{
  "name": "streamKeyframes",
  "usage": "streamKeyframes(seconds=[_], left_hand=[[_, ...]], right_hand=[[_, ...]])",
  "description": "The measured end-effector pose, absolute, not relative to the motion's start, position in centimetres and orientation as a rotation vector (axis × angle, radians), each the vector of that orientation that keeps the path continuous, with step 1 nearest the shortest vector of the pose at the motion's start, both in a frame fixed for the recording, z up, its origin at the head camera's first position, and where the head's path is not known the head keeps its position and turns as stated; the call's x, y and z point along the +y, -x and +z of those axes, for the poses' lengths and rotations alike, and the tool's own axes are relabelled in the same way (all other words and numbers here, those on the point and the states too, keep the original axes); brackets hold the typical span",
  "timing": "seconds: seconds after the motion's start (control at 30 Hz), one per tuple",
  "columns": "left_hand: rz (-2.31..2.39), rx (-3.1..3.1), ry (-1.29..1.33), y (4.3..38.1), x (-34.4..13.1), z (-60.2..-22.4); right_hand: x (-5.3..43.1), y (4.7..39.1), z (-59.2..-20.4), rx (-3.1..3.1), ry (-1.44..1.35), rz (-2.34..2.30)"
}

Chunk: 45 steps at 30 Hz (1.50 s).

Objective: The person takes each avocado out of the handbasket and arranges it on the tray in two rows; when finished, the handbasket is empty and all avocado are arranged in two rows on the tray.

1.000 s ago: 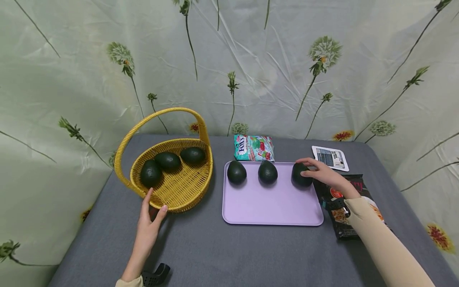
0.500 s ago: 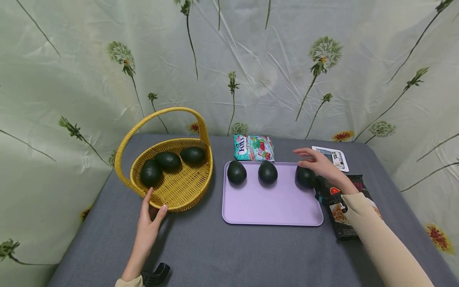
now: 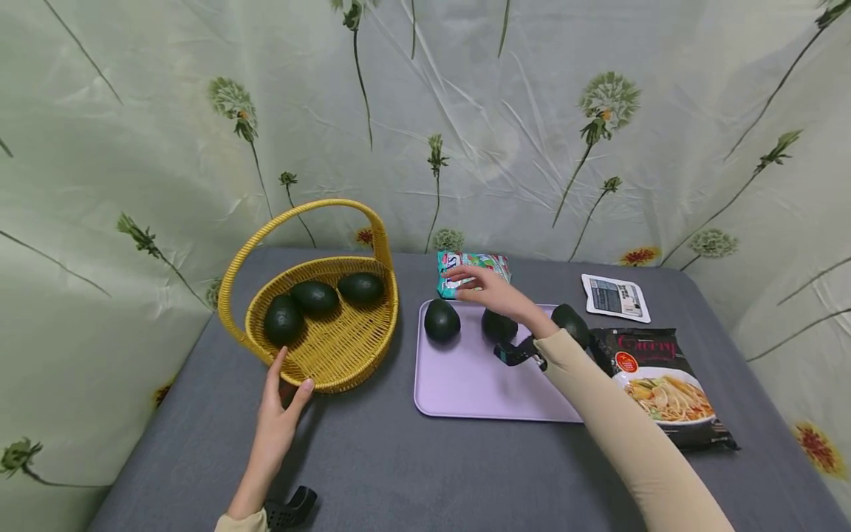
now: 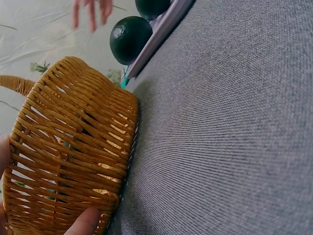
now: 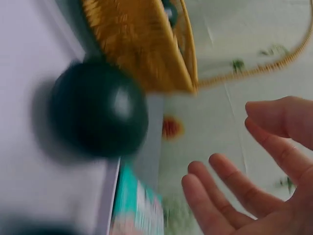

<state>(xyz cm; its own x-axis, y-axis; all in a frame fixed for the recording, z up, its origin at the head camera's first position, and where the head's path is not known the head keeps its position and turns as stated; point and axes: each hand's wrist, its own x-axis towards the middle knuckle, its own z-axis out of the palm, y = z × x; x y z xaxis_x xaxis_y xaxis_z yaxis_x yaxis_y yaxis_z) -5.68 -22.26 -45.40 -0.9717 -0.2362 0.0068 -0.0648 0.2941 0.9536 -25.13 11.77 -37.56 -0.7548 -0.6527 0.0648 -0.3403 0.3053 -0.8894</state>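
With thumb and fingers spread, I am resting my left hand [image 3: 275, 425] against the near side of the yellow woven oval basket [image 3: 346, 347] with its arched handle, just as before. Inside, three dark-green egg-shaped avocados [image 3: 315, 298] are lying unchanged. My beige-sleeved right forearm [image 3: 618, 414] is now crossing the pale-purple rectangular tray [image 3: 485, 395], leaving more of the glossy black noodle packet [image 3: 665, 395] showing. On the tray, three matching avocados are sitting in a row: the left one [image 3: 442, 321], the middle one [image 3: 499, 327], partly hidden by my hand, and the right one [image 3: 570, 324], slightly nearer the tray's right edge than a second ago. My right hand [image 3: 490, 288], which was touching that right avocado, is now hovering farther left, fingers parted, holding nothing, covering part of the turquoise candy bag [image 3: 497, 261]. At the far right, the flat white pouch [image 3: 615, 298] is now showing whole.
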Motion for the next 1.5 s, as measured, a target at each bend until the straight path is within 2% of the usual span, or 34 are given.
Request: streamKeyframes(seconds=[0.23,0.53,1.2,1.5], left_hand=[[-1.774,-2.383,-0.242,5.7,-22.3,-45.5],[-1.779,-2.391,-0.260,5.7,-22.2,-45.4],[-1.770,-2.396,-0.269,5.7,-22.2,-45.4],[-1.755,-2.397,-0.248,5.7,-22.3,-45.6]], right_hand=[[3.9,26.0,-37.5,2.136,1.058,-1.427],[-2.2,26.8,-37.5,2.288,0.972,-1.254],[-6.7,26.7,-38.2,2.373,0.799,-0.805],[-6.9,26.5,-38.3,2.404,0.851,-0.762]])
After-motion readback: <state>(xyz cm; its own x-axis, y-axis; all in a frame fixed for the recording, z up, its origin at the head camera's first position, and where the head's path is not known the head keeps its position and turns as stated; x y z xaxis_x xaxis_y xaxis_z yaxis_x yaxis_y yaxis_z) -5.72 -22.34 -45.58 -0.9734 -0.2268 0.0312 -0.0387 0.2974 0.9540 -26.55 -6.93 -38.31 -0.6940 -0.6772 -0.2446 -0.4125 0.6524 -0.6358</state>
